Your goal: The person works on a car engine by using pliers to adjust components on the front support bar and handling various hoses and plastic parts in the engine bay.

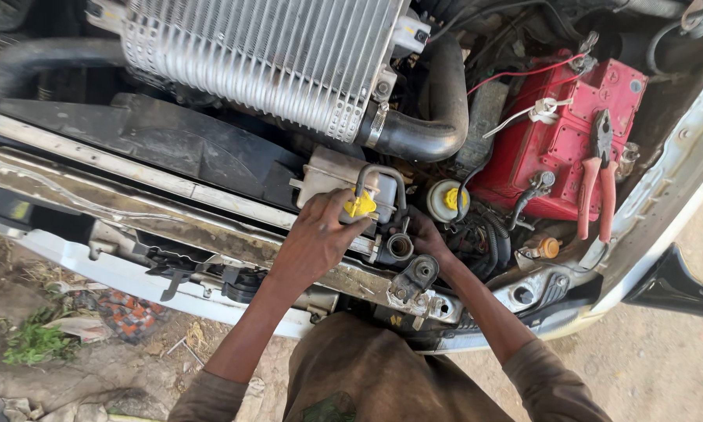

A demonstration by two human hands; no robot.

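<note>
I look down into an open engine bay. My left hand (320, 234) grips a yellow cap (361, 205) on top of a whitish plastic coolant tank (332, 176). My right hand (429, 238) reaches in beside an open round metal filler neck (400, 247); its fingers curl down among black hoses and I cannot make out what they hold. A thin black hose (382, 173) arches over the tank.
A ribbed silver intercooler (265, 55) sits at the back, with a thick black hose (437, 117) bending off it. A red battery (570, 133) lies at right with red-handled pliers (597, 180) on it. A second yellow cap (453, 198) is near. Dirt ground lies below the bumper.
</note>
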